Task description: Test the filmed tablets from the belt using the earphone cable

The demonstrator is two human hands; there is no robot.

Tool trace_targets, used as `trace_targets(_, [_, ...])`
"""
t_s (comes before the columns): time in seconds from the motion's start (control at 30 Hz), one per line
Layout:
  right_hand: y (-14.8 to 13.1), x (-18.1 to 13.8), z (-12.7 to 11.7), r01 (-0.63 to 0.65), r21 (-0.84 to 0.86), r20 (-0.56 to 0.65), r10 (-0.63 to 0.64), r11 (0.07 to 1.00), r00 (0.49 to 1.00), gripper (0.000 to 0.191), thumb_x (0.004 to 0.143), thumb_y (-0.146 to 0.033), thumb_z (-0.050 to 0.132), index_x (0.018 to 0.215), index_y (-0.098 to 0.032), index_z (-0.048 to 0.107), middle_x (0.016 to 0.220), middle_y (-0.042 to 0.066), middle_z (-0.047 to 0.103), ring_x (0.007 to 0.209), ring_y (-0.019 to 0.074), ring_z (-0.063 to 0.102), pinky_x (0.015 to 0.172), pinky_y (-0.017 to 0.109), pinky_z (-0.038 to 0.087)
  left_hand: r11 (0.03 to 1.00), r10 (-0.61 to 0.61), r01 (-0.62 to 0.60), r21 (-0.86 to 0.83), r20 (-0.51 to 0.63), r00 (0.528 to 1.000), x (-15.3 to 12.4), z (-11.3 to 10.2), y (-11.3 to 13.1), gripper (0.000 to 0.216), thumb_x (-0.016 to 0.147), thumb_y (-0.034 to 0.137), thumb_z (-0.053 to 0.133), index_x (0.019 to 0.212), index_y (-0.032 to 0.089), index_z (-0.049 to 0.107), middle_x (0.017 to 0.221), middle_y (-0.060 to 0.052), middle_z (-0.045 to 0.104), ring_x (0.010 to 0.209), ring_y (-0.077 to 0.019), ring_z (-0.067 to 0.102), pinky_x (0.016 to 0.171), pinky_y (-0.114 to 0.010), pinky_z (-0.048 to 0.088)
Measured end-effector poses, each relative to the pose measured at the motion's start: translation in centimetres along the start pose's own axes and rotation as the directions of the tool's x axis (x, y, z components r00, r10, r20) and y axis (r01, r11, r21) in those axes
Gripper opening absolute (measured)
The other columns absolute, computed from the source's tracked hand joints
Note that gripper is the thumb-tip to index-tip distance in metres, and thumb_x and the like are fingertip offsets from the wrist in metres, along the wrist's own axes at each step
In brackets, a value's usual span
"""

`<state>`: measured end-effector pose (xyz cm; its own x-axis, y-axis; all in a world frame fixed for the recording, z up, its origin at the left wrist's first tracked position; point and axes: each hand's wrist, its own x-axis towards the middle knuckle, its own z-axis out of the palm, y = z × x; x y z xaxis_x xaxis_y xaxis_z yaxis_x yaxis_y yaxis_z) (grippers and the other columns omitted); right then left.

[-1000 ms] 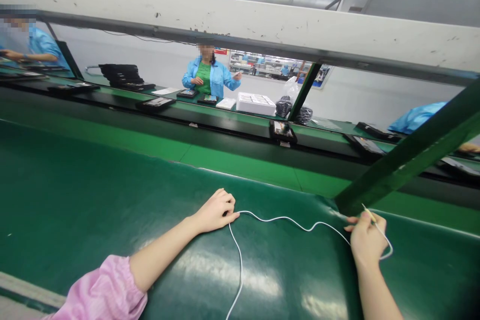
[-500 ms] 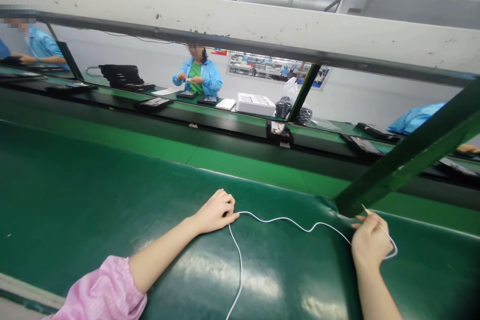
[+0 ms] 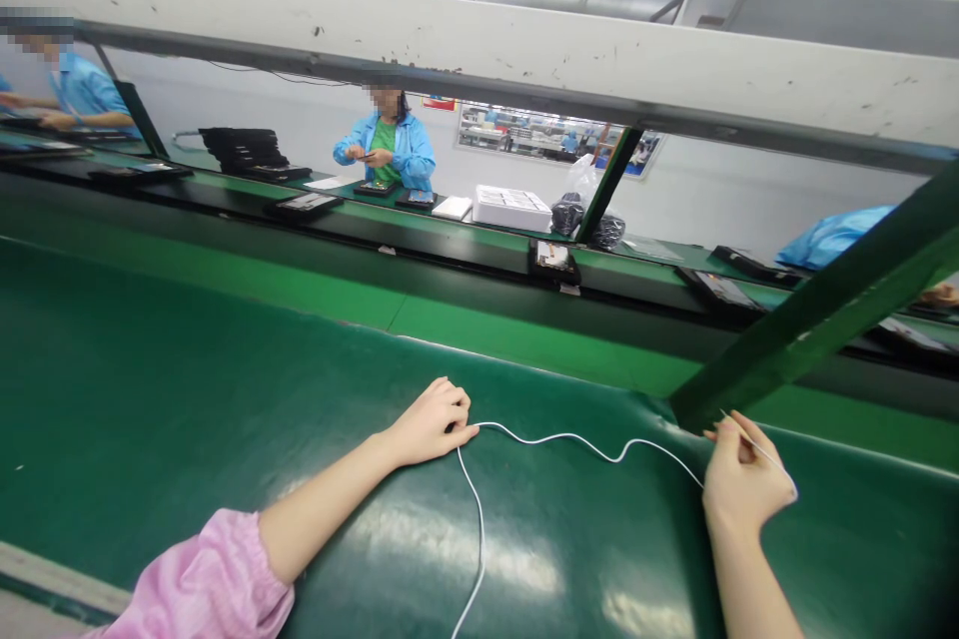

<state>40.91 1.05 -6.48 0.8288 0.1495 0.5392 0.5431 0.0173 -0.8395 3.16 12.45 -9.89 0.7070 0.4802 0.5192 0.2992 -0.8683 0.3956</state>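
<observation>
A thin white cable [image 3: 573, 436] lies in loose waves across the green tabletop [image 3: 225, 389]. My left hand [image 3: 431, 421] rests on the table with its fingers curled down over the cable. From under that hand one stretch of cable runs toward the front edge, and the other runs right to my right hand [image 3: 749, 474]. Raised near the foot of the green post, my right hand pinches the cable close to its tip. A loop of it passes behind the back of this hand. The fingertips of both hands are partly hidden.
A slanted green post [image 3: 816, 305] stands just beyond my right hand. Past the table runs a dark conveyor [image 3: 450, 255] carrying black trays with devices. A worker in blue [image 3: 394, 150] sits behind it, by a white box [image 3: 511, 208]. A white beam [image 3: 479, 45] crosses overhead.
My right hand has turned and its fingers have shifted along the cable, pulling the loop behind it tighter. My left hand stays put. The trays on the conveyor have moved slightly left.
</observation>
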Motion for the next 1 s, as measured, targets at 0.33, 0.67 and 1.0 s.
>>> trace_targets(0.33, [0.4,0.4,-0.2,0.048,-0.014,-0.117,-0.05,0.999,0.992,0.05,0.074,-0.063,0.057,0.092,-0.017,0.058,0.067,0.005,0.06,0.067,0.0284,0.065,0.069,0.043,0.055,1.0,-0.001,0.001,-0.006,0.003,1.0,0.0,0.1,-0.1,0.038,0.094,0.03,0.059,0.059,0.018,0.051,0.079,0.0,0.059,0.074,-0.0141,0.053,0.098,-0.039,0.039])
trace_targets(0.67, [0.6,0.3,-0.4,0.043,-0.125,0.025,-0.04,0.991,0.999,0.043,0.068,-0.064,0.055,0.081,-0.023,0.046,0.057,0.003,0.056,0.072,0.033,0.068,0.087,0.053,0.051,1.0,-0.007,0.007,-0.022,0.018,1.0,-0.1,0.0,-0.2,0.041,0.096,0.035,0.055,0.059,0.017,0.05,0.078,0.0,0.057,0.072,-0.0137,0.051,0.101,-0.041,0.038])
trace_targets(1.0, [-0.4,-0.1,-0.4,0.036,-0.132,0.068,-0.028,0.991,0.997,0.053,0.068,-0.075,0.054,0.079,-0.025,0.043,0.055,0.003,0.056,0.067,0.0291,0.066,0.078,0.045,0.053,1.0,-0.011,0.011,-0.018,0.027,1.0,0.0,-0.2,0.0,0.04,0.095,0.031,0.058,0.059,0.017,0.048,0.078,0.0,0.056,0.072,-0.0134,0.051,0.098,-0.038,0.039])
